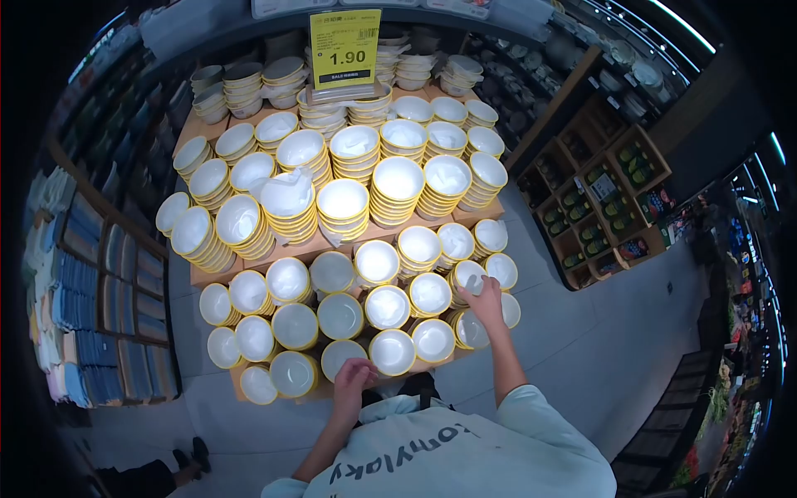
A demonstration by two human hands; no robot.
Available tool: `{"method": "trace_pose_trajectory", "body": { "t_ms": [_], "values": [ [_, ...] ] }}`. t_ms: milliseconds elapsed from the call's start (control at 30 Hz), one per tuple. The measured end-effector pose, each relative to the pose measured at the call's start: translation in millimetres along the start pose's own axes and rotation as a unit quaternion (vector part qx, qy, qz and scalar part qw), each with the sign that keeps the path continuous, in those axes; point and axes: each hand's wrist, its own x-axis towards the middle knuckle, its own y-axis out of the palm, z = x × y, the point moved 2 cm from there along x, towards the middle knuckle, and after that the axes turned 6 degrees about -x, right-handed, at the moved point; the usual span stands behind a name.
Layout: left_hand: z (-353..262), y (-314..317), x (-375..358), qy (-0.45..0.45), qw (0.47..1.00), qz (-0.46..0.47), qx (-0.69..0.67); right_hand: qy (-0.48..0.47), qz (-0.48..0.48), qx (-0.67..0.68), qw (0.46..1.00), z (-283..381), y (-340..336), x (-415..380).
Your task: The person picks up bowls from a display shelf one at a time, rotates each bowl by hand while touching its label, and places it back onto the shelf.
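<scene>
My right hand (pixel 486 300) reaches over the right side of the lower tier, its fingers closed on a small whitish wrapping sheet (pixel 474 285) at a white bowl with a yellow rim (pixel 467 270). The sheet's exact shape is partly hidden by the fingers. My left hand (pixel 355 376) hovers at the front edge, beside a front-row bowl (pixel 339 355). Its fingers are loosely bent and apart, with nothing visible between them. Several more stacked white bowls (pixel 393 352) with yellow rims stand around both hands.
A wooden stepped display (pixel 217 273) carries the stacks, with a yellow price sign (pixel 345 48) at the back. Folded textiles (pixel 87 299) fill a left shelf. A wooden rack (pixel 581 212) stands right. Another person's dark shoes (pixel 196 455) show lower left.
</scene>
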Motion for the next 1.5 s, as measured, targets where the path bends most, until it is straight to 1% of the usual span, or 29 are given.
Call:
{"method": "trace_pose_trajectory", "body": {
  "t_ms": [33,67,133,167,233,267,400,500,567,633,700,733,767,833,967,1033,1067,1133,1167,1233,1300,1367,1433,1467,1500],
  "values": [
    [-2,2,-1,0.003,1.000,0.000,0.003,0.020,0.007,0.023,1.000,6,0,2],
    [-1,4,-1,0.001,1.000,-0.003,-0.004,0.018,0.003,0.025,1.000,9,0,6],
    [3,7,-3,0.004,1.000,-0.007,-0.012,0.020,0.002,-0.036,0.999,10,5,10],
    [5,5,-5,0.007,1.000,-0.012,-0.007,0.017,-0.001,-0.033,0.999,12,8,11],
    [7,2,-7,0.014,1.000,-0.018,-0.003,-0.030,-0.047,-0.070,0.996,13,17,9],
    [7,1,-8,0.020,1.000,-0.023,-0.007,-0.053,-0.087,-0.037,0.994,15,21,8],
    [6,-3,-14,0.033,0.998,-0.040,-0.022,-0.083,-0.080,-0.039,0.993,17,29,0],
    [6,-7,-17,0.041,0.998,-0.045,-0.023,-0.103,-0.105,-0.055,0.988,19,33,3],
    [5,-9,-18,0.045,0.998,-0.048,-0.022,-0.100,-0.095,-0.044,0.989,15,36,0],
    [5,-11,-20,0.047,0.997,-0.051,-0.021,-0.105,-0.092,-0.060,0.988,17,37,0],
    [5,-13,-18,0.044,0.998,-0.041,-0.029,-0.080,-0.060,-0.101,0.990,18,39,-1],
    [4,-13,-19,0.045,0.998,-0.042,-0.029,-0.086,-0.077,-0.114,0.987,19,41,-2],
    [4,-12,-19,0.041,0.998,-0.039,-0.039,-0.086,-0.076,-0.113,0.987,19,41,-3],
    [3,-13,-17,0.039,0.997,-0.037,-0.048,-0.084,-0.041,-0.119,0.988,22,39,-2],
    [4,-9,-13,0.035,0.998,-0.025,-0.036,-0.084,-0.029,-0.150,0.985,19,35,2],
    [2,-8,-13,0.032,0.998,-0.026,-0.043,-0.072,-0.030,-0.131,0.988,22,28,-2],
    [3,-8,-12,0.044,0.998,-0.020,-0.033,-0.072,-0.029,-0.133,0.988,20,29,-5],
    [2,-9,-6,0.057,0.998,-0.013,-0.023,-0.086,-0.071,-0.095,0.989,17,25,-7],
    [1,-9,-3,0.065,0.998,-0.010,-0.018,-0.086,-0.072,-0.095,0.989,16,23,-5],
    [-3,-7,0,0.072,0.997,-0.007,-0.015,-0.085,-0.101,-0.055,0.990,21,8,-8],
    [-13,-3,7,0.099,0.995,-0.003,0.018,-0.092,-0.112,-0.037,0.989,32,-8,-11],
    [-30,10,12,0.112,0.994,0.013,-0.002,-0.099,-0.123,-0.018,0.987,52,-33,-14],
    [-40,18,23,0.121,0.992,0.027,-0.020,-0.065,-0.064,0.091,0.992,78,-64,-20],
    [-42,21,33,0.143,0.988,0.060,-0.007,-0.061,-0.060,0.091,0.992,94,-80,-25],
    [-46,26,41,0.162,0.982,0.093,0.004,-0.076,-0.015,0.222,0.972,111,-95,-29]
  ]
}}
